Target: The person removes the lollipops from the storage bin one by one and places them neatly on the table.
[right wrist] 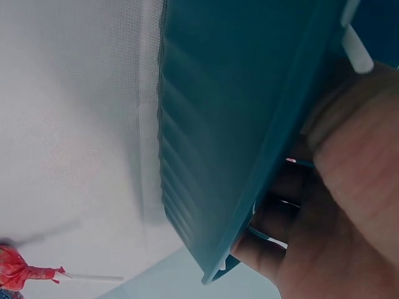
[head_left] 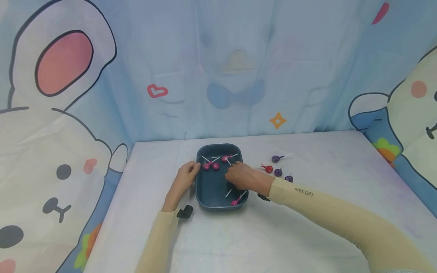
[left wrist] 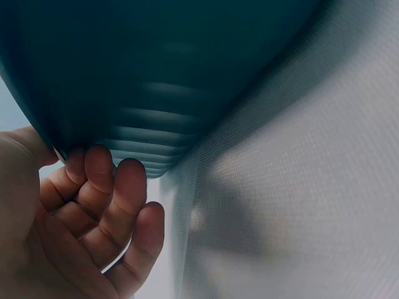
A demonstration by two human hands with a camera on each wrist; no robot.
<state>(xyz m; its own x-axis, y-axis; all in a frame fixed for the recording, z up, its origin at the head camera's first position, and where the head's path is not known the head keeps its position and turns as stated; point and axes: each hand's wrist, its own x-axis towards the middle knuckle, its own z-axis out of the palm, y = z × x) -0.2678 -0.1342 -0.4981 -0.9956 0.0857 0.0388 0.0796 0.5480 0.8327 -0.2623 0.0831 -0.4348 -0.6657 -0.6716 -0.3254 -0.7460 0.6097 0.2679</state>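
Observation:
A dark teal tray (head_left: 211,193) with a ribbed outer wall stands on the table. My left hand (head_left: 187,175) grips its left rim, thumb inside and curled fingers (left wrist: 131,187) against the outer wall. My right hand (head_left: 241,175) reaches over the right rim into the tray, fingers pointing down; what they hold, if anything, is hidden. A white stick (head_left: 229,162) shows beside its knuckles. Pink lollipops (head_left: 216,166) lie toward the tray's far end, with another pink lollipop (head_left: 235,202) in the near right corner. A loose-looking white stick (head_left: 228,193) shows close to that one.
Right of the tray, a red lollipop (head_left: 268,168) and purple lollipops (head_left: 275,159) lie on the white-covered table (head_left: 218,242). The red lollipop (right wrist: 14,268) also shows low in the right wrist view. Behind the table hangs a cartoon-printed curtain (head_left: 235,68).

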